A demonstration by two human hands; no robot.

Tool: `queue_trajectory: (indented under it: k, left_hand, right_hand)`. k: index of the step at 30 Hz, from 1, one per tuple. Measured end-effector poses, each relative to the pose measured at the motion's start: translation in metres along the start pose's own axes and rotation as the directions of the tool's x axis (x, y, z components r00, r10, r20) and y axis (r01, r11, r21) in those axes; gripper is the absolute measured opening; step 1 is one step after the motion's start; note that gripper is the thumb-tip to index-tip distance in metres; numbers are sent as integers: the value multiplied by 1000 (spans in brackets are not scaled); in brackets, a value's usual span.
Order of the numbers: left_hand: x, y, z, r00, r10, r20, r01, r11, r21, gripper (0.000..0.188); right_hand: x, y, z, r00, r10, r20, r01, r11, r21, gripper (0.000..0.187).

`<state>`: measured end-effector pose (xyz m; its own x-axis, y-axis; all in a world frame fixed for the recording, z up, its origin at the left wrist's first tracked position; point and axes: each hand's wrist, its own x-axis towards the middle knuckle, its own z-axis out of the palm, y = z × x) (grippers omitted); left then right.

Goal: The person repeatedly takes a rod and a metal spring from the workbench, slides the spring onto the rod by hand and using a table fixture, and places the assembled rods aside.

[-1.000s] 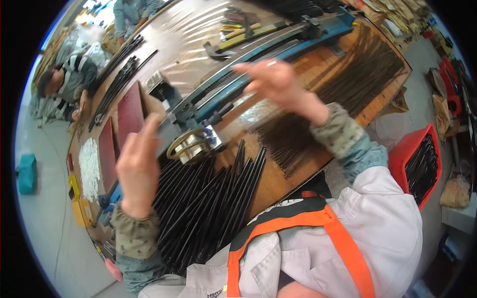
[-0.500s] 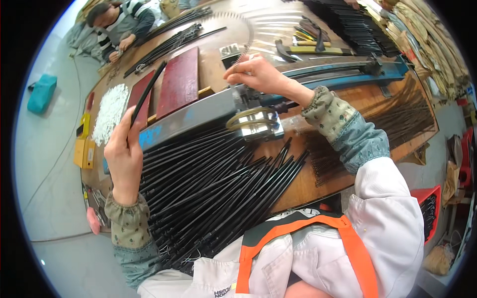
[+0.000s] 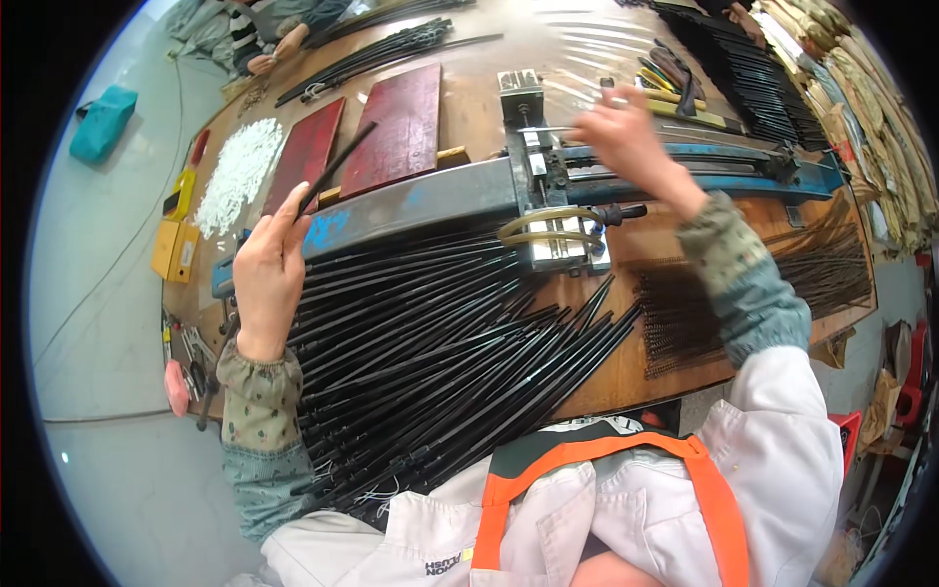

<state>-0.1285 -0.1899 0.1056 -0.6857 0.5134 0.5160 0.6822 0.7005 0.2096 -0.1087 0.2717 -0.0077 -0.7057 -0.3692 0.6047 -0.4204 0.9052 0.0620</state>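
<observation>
"On the left side of the table, what is in the left hand [image 3: 269, 274]?"

"It is closed around the lower end of 1 slim black rod [image 3: 337, 164]. This rod leans up to the right, and its tip appears over the larger of 2 dark-red boards [image 3: 399, 127]. I cannot tell if they touch."

"What could go wrong there?"

"The rod is supported only near 1 end, so a loose grip could let it swing, I think. Below, many loose black rods [image 3: 421, 382] lie crossed in a heap; a push from the left sleeve [image 3: 264, 421] could make them slide."

"And farther right?"

"After the blue-grey metal rail [image 3: 421, 201] with its clamp fixture [image 3: 536, 161], the right hand [image 3: 626, 142] is above the rail. If it came down carelessly, it could perhaps knock the fixture. Its sleeve [image 3: 748, 274] passes over thin brown coil springs [image 3: 802, 269], and the cuff could catch and tangle them."

"Is the right hand holding something?"

"I cannot tell; the fingers are blurred. A thin pale bar [image 3: 548, 129] points toward them, but its right end is unclear. Also, the top edge cuts off 1 co-worker [image 3: 259, 39], and the arm partly hides the springs."
</observation>
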Motion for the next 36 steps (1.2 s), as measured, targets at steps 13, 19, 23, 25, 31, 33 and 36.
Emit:
queue_trajectory:
  k: [13,19,23,25,31,33,36]
  left_hand:
    - [76,50,162,939,223,260,-216,975,-59,23]
    - [72,48,174,943,262,206,-212,949,-234,19]
    - [69,53,183,969,157,189,-91,945,-315,22]
    - [64,48,178,981,151,118,-106,939,-327,22]
    - [70,49,179,954,204,218,-102,909,-403,26]
    - [74,43,179,928,205,310,-96,938,-332,27]
    - [74,56,175,927,105,360,-54,987,-149,25]
  right_hand:
    - [-163,126,-91,953,302,39,-273,903,-331,11]
    - [-164,130,-77,965,251,-71,-260,947,-190,7]
    - [-160,129,-77,964,255,-73,-263,954,-146,7]
    - [-160,126,-78,963,254,-92,-265,956,-127,7]
    - [-171,112,-97,946,320,-48,-323,924,-204,13]
    - [-162,96,-96,916,394,-70,-398,917,-39,27]
    - [-134,32,-85,957,282,-72,-271,954,126,39]
